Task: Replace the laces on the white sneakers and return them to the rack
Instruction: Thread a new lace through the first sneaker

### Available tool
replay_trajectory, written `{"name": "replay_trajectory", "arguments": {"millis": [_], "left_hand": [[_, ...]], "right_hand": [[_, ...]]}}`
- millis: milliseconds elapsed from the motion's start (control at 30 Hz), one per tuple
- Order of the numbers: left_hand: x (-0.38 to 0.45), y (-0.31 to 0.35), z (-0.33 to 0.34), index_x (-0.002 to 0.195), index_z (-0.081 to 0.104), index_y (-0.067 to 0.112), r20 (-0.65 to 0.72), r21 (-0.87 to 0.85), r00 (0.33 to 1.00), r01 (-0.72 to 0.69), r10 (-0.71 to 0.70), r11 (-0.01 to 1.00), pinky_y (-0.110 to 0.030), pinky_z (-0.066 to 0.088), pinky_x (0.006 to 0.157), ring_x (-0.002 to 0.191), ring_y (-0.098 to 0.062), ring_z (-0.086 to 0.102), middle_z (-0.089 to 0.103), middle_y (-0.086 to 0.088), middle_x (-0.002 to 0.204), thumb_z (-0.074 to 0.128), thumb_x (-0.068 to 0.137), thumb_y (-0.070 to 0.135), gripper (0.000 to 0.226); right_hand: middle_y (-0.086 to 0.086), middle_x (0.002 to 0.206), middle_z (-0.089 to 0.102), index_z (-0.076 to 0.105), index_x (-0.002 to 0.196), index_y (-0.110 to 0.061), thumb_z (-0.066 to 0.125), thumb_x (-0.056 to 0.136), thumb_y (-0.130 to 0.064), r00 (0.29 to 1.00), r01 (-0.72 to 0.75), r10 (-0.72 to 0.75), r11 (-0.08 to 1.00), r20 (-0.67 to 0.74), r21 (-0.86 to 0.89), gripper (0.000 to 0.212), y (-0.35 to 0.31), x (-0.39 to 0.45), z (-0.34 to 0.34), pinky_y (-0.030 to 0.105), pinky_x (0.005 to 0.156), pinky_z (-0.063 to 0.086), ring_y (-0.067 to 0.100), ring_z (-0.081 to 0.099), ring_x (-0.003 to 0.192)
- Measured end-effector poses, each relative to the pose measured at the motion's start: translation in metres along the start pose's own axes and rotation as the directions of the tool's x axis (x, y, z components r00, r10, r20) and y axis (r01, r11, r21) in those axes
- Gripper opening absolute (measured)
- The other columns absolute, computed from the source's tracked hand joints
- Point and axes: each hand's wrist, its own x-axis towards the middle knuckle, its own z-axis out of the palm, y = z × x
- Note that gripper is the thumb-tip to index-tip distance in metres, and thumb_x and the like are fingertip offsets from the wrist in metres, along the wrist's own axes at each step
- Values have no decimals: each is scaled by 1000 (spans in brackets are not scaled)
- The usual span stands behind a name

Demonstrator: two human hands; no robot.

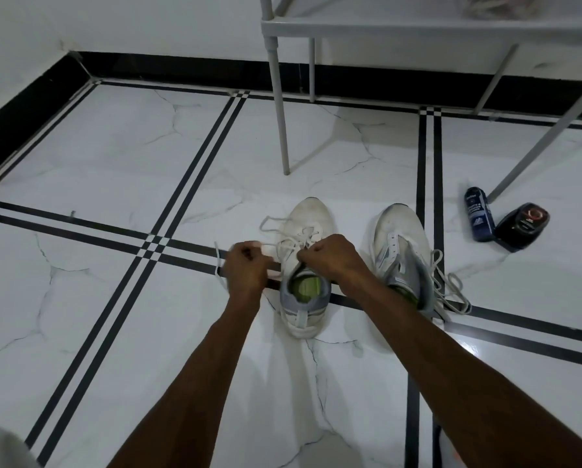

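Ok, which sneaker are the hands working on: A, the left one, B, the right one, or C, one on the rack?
A: both hands grip laces over the left sneaker on the floor; the right sneaker lies untouched beside it.

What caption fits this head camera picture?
Both hands, left and right, pull the lace on one white sneaker beside the rack.
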Motion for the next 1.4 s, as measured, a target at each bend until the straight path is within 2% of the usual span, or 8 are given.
{"name": "replay_trajectory", "arguments": {"millis": [167,300,467,567,767,1000,1233,1400], "left_hand": [[16,3,-54,111,69,-7,-469,170,883,123,-30,978,-32,44,88,112,-40,63,69,-24,112,51,95,3,25],[14,6,-37,112,65,14,-105,355,851,-452,515,819,-32,42,90,104,-20,56,66,-2,107,68,92,20,21],[2,7,3,93,76,21,312,315,873,-467,375,826,-29,54,79,88,-15,68,75,5,92,69,91,35,16],[2,6,4,89,75,15,269,369,902,-421,338,829,-33,53,78,83,-19,69,74,2,84,69,90,15,6],[30,1,-66,97,68,12,-451,630,883,213,128,747,-50,32,96,115,-39,53,68,-15,108,58,92,16,12],[1,8,-6,96,71,23,369,357,852,-499,371,790,-36,50,85,90,-7,62,72,9,95,67,94,41,18],[19,5,-43,93,66,26,-243,659,957,40,162,751,-42,23,82,95,-23,56,62,5,81,54,93,22,12],[22,12,-30,92,68,29,31,421,905,-397,425,815,-42,48,88,98,-17,64,73,9,97,59,94,37,13]], "right_hand": [[13,67,58,69,77,5,65,85,-25,995,47,-44,998,90,-36,32,1,-1,2,26,60,38,15,50,63],[5,70,63,73,78,-3,64,88,-28,991,99,-95,995,97,-32,28,-2,-1,7,24,62,41,13,53,66],[11,82,72,75,82,-8,62,87,-28,988,110,-104,993,115,-47,25,-1,2,8,31,67,48,19,62,74],[12,78,70,74,80,-5,64,88,-30,989,109,-106,994,102,-16,28,1,1,6,28,65,44,15,57,69],[2,90,73,75,87,-16,67,91,-32,988,119,-117,993,99,-18,18,7,1,1,23,76,46,15,64,87],[5,99,73,77,87,-17,67,90,-36,989,129,-126,991,80,-33,22,2,5,3,25,76,47,16,63,93],[10,111,65,65,69,-34,70,86,-37,994,91,-89,995,60,-34,18,7,6,2,26,79,46,21,62,96],[12,107,64,70,78,-24,70,86,-36,991,121,-118,992,62,-32,15,9,10,2,18,66,38,8,51,74]]}}
